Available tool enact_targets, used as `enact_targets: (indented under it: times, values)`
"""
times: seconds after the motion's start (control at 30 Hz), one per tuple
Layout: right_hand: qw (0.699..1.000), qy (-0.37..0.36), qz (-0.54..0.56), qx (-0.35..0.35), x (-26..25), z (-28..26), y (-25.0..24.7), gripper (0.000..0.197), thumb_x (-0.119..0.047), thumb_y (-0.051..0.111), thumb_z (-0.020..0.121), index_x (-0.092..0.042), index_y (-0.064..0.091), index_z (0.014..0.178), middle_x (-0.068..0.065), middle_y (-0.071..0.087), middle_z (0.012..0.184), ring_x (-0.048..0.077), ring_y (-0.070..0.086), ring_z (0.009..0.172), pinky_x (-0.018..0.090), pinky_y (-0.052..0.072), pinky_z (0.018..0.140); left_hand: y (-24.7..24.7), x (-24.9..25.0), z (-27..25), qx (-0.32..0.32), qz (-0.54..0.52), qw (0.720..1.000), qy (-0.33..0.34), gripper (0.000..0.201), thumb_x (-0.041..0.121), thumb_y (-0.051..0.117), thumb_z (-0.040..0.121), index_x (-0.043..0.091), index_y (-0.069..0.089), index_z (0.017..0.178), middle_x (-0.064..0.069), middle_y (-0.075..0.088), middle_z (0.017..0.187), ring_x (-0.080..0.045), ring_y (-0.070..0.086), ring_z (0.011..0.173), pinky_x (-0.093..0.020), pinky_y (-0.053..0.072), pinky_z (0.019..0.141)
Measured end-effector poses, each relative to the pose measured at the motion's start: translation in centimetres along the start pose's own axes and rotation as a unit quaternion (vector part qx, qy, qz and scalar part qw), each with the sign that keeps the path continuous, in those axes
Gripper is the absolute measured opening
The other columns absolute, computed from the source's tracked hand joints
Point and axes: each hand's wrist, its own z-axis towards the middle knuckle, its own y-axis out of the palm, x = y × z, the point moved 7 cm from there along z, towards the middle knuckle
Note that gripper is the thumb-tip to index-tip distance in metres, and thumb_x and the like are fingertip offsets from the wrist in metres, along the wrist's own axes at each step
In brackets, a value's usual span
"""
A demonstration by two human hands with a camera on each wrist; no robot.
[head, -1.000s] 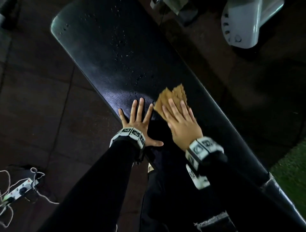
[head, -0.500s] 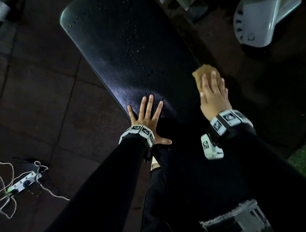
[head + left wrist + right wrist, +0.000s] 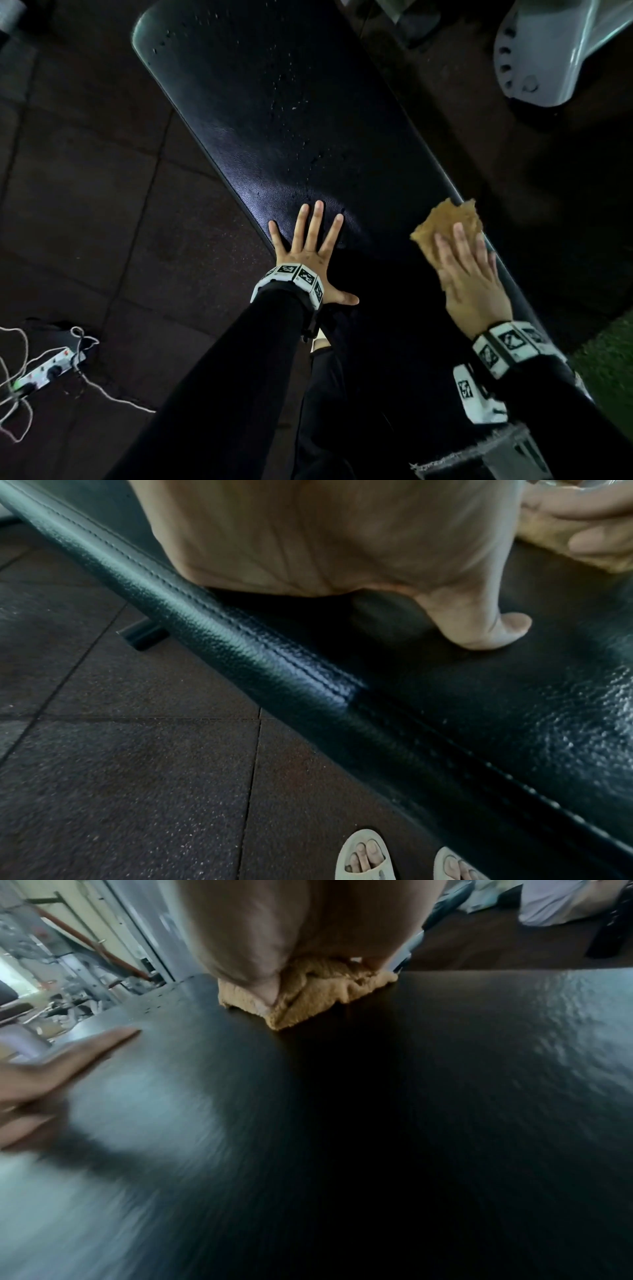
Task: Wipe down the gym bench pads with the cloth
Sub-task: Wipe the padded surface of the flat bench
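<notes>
A long black bench pad runs diagonally from the top left to the bottom right, with water droplets on its far half. My left hand lies flat on it near its left edge, fingers spread and holding nothing. My right hand presses a crumpled tan cloth onto the pad at its right edge, fingers straight on top. The right wrist view shows the cloth bunched under my right hand. In the left wrist view my left hand rests on the pad by its stitched edge.
A power strip with loose white cables lies on the dark rubber floor tiles at lower left. A pale grey machine part stands beyond the pad at upper right. Green turf borders the right. My sandalled foot stands beside the bench.
My right hand slid the cloth from beside my left hand across the pad to its right edge, then back a little along that edge. The left hand stayed flat in place.
</notes>
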Motion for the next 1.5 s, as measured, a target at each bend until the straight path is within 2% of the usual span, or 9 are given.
enact_targets:
  times: [0.13, 0.3, 0.57, 0.67, 0.77, 0.9, 1.07, 1.17, 1.5]
  values:
    - [0.997, 0.030, 0.039, 0.062, -0.6, 4.7, -3.5, 0.063, -0.023, 0.027, 0.098, -0.043, -0.009, 0.145, -0.012, -0.016, 0.156, 0.022, -0.011, 0.145, 0.046, 0.002, 0.117, 0.1, 0.0, 0.0, 0.006, 0.001, 1.000, 0.005, 0.147, 0.100, 0.041, 0.034, 0.032, -0.050, 0.128, -0.003, -0.057, 0.135, -0.024, -0.052, 0.125, -0.069, -0.029, 0.093]
    - [0.998, -0.004, 0.004, 0.067, -5.2, 9.8, -5.0, 0.064, -0.020, 0.033, 0.098, -0.034, -0.003, 0.149, -0.003, -0.015, 0.157, 0.029, -0.010, 0.144, 0.050, 0.002, 0.116, 0.0, 0.0, 0.1, 0.010, 0.005, 1.000, -0.003, 0.147, 0.099, 0.038, 0.031, 0.032, -0.050, 0.127, -0.003, -0.057, 0.135, -0.023, -0.052, 0.125, -0.069, -0.028, 0.094]
    - [0.998, -0.061, -0.031, -0.005, -8.3, 1.4, 1.8, 0.066, -0.028, 0.029, 0.098, -0.037, -0.019, 0.143, -0.010, -0.035, 0.149, 0.023, -0.030, 0.138, 0.046, -0.011, 0.113, 0.0, -0.1, 0.0, 0.021, 0.003, 1.000, -0.003, 0.144, 0.099, 0.031, 0.028, 0.034, -0.047, 0.131, -0.001, -0.054, 0.139, -0.021, -0.050, 0.128, -0.069, -0.024, 0.098]
    - [0.996, -0.065, 0.037, -0.055, -8.2, -1.1, 3.0, 0.061, -0.037, 0.021, 0.097, -0.047, -0.024, 0.138, -0.019, -0.035, 0.147, 0.013, -0.032, 0.137, 0.043, -0.011, 0.115, -0.2, 0.1, -0.6, 0.023, -0.014, 1.000, 0.005, 0.143, 0.098, 0.040, 0.036, 0.035, -0.043, 0.134, -0.001, -0.052, 0.141, -0.021, -0.047, 0.130, -0.067, -0.023, 0.101]
    - [0.995, 0.010, 0.094, 0.015, -5.2, -0.9, 0.7, 0.059, -0.042, 0.020, 0.098, -0.045, -0.021, 0.141, -0.018, -0.032, 0.148, 0.009, -0.026, 0.139, 0.039, -0.014, 0.114, -0.8, 1.2, -1.3, 0.048, -0.072, 0.996, 0.000, 0.136, 0.084, 0.050, 0.048, 0.028, -0.026, 0.145, -0.003, -0.041, 0.149, -0.023, -0.039, 0.136, -0.067, -0.019, 0.105]
    - [0.974, 0.189, 0.105, 0.072, 0.9, 0.4, -1.9, 0.072, -0.048, 0.030, 0.097, -0.021, -0.011, 0.149, 0.002, -0.018, 0.156, 0.019, -0.012, 0.145, 0.045, -0.007, 0.117, -2.7, 5.4, -2.8, 0.156, -0.232, 0.960, -0.031, 0.103, 0.064, 0.041, 0.061, 0.018, 0.013, 0.149, -0.007, -0.006, 0.160, -0.021, -0.011, 0.146, -0.060, -0.011, 0.113]
    - [0.958, 0.241, 0.152, 0.036, 2.8, 1.6, -1.0, 0.072, -0.054, 0.032, 0.094, -0.028, -0.007, 0.149, -0.001, -0.003, 0.158, 0.016, -0.005, 0.145, 0.044, -0.007, 0.117, -0.6, 12.2, -3.1, 0.145, -0.173, 0.974, -0.017, 0.100, 0.070, 0.035, 0.081, 0.010, -0.004, 0.151, -0.007, -0.016, 0.159, -0.019, -0.020, 0.145, -0.053, -0.007, 0.117]
    - [0.957, 0.244, 0.156, 0.020, 3.1, 1.9, -0.9, 0.071, -0.054, 0.032, 0.094, -0.030, -0.006, 0.148, 0.000, 0.003, 0.156, 0.019, -0.001, 0.144, 0.044, -0.005, 0.116, 0.8, 12.8, -2.4, 0.146, -0.165, 0.975, -0.029, 0.106, 0.080, 0.028, 0.081, 0.011, -0.015, 0.149, -0.009, -0.024, 0.156, -0.020, -0.026, 0.143, -0.047, -0.012, 0.117]
    - [0.953, 0.245, 0.179, 0.004, 3.3, 2.1, -0.9, 0.072, -0.052, 0.035, 0.094, -0.029, -0.006, 0.148, 0.002, -0.001, 0.157, 0.021, -0.004, 0.144, 0.045, -0.007, 0.116, -4.8, 7.2, 2.5, 0.261, -0.121, 0.957, -0.026, 0.082, 0.065, 0.035, 0.092, 0.013, 0.013, 0.152, -0.013, 0.010, 0.159, -0.028, 0.007, 0.147, -0.046, 0.006, 0.119]
